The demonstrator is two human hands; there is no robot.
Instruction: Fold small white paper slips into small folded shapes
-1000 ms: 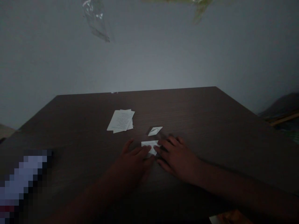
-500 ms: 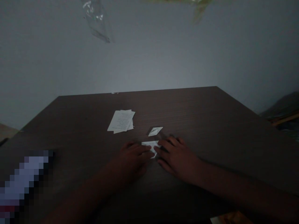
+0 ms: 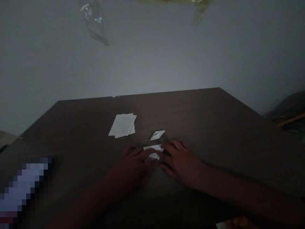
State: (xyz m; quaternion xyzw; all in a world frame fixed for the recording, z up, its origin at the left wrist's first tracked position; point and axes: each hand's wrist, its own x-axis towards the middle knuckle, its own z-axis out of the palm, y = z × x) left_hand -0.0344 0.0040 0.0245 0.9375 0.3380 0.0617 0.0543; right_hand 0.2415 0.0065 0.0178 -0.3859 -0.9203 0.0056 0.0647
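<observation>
My left grip [image 3: 135, 161] has its index finger laid across the small paper piece [image 3: 152, 147] and its thumb at the near edge; whether these two pinch the sheet, I cannot tell. My right grip [image 3: 180, 161] is spread, fingertips resting on the right side of the same piece. The piece lies on the desk [image 3: 190, 111] directly between both grips, partly covered by my fingers.

Handling: I judge the material light and thin, soft enough to crease under fingertip pressure and easy to tear at a corner. It may slide on the smooth desk. Hold it flat at the right edge; work the near edge between thumb and index finger. Do not pull the corners.

Count: one paper piece under my fingers; one folded paper [image 3: 157, 135], diamond-shaped, just beyond it; one stack of printed sheets [image 3: 122, 125], farther off to the left, at least two sheets visible, exact number hidden by overlap.
</observation>
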